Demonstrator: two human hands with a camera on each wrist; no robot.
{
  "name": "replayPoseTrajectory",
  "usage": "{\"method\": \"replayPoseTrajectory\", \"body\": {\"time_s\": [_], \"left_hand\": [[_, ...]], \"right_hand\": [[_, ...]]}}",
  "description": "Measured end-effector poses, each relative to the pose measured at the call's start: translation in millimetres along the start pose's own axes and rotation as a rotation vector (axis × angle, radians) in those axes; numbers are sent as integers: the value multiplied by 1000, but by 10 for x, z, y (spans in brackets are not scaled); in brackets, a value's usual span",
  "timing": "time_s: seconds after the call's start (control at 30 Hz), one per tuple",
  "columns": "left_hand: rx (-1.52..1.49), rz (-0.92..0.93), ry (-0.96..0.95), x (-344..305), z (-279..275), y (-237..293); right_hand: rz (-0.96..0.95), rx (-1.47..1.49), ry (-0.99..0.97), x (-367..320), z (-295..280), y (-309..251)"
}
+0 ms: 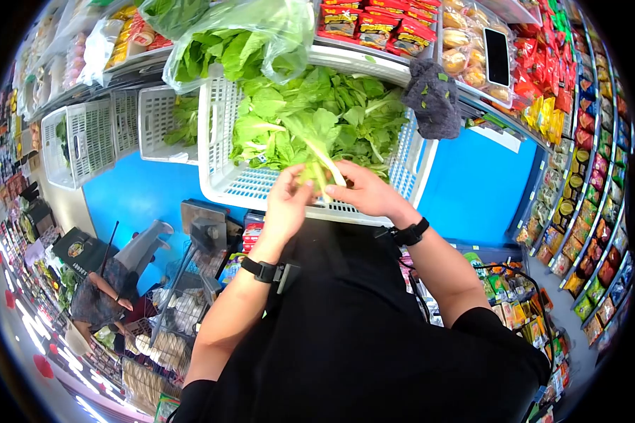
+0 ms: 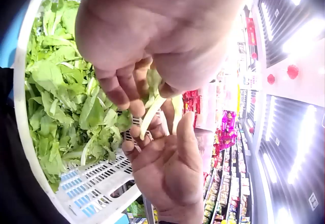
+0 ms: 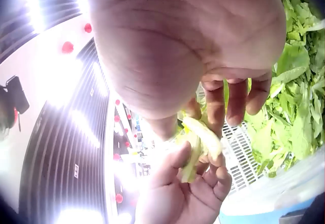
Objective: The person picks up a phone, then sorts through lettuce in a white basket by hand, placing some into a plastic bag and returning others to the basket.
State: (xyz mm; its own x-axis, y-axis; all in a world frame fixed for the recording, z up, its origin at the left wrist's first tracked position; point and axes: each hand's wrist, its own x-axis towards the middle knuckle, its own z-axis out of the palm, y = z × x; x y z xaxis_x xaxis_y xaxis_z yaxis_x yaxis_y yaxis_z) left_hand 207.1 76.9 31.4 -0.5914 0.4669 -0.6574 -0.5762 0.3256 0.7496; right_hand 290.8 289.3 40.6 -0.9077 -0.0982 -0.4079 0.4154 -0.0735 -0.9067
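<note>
Both hands meet over the near side of a white plastic crate (image 1: 212,151), at the pale stem ends of a leafy green (image 1: 320,161). My left hand (image 1: 288,201) pinches a stem between thumb and fingers, as the right wrist view also shows. My right hand (image 1: 369,194) holds the stems from the other side, its fingers curled about them. In the left wrist view the pale stems (image 2: 152,116) run between the two hands. Loose leafy greens (image 1: 360,113) fill the crate's far part. The held plant's leaves overlap that pile in the head view.
A clear plastic bag with greens (image 1: 286,42) lies over the crate's far left corner. A dark grey cloth (image 1: 432,99) hangs at the far right corner. Beyond it, a phone (image 1: 497,56) lies on packaged buns. Further white baskets (image 1: 77,144) stand left; a person (image 1: 109,289) is behind.
</note>
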Motion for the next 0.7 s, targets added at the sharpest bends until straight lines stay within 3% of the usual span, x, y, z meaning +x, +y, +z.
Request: {"method": "replayPoseTrajectory", "body": {"time_s": [0.07,0.13,0.2,0.27,0.3,0.37,0.4,0.47,0.53,0.6,0.67,0.7], "left_hand": [[-93,42,135,62,-53,-72],[-213,-9,188,89,-223,-124],[-231,-34,273,97,-363,-151],[-165,-38,296,57,-452,-111],[-110,-28,293,43,-513,-154],[-53,-21,286,7,-635,-269],[-19,-53,263,-11,-685,-313],[15,-83,235,-50,-761,-398],[30,-131,187,-109,-798,-503],[28,-111,202,-181,-768,-559],[41,-125,187,-252,-735,-555],[56,-123,180,-270,-723,-548]], "right_hand": [[-21,54,78,43,23,259],[78,20,330,184,-94,634],[270,-7,714,341,-313,1285],[467,-148,931,438,-566,1939],[468,-149,934,448,-667,2147],[804,-327,794,445,-794,2500],[806,-326,797,480,-792,2800],[1002,-435,535,549,-773,3302],[1003,-394,576,504,-649,2991],[911,-547,745,518,-585,2966],[979,-412,619,636,-704,2943],[995,-534,544,680,-711,2947]]}}
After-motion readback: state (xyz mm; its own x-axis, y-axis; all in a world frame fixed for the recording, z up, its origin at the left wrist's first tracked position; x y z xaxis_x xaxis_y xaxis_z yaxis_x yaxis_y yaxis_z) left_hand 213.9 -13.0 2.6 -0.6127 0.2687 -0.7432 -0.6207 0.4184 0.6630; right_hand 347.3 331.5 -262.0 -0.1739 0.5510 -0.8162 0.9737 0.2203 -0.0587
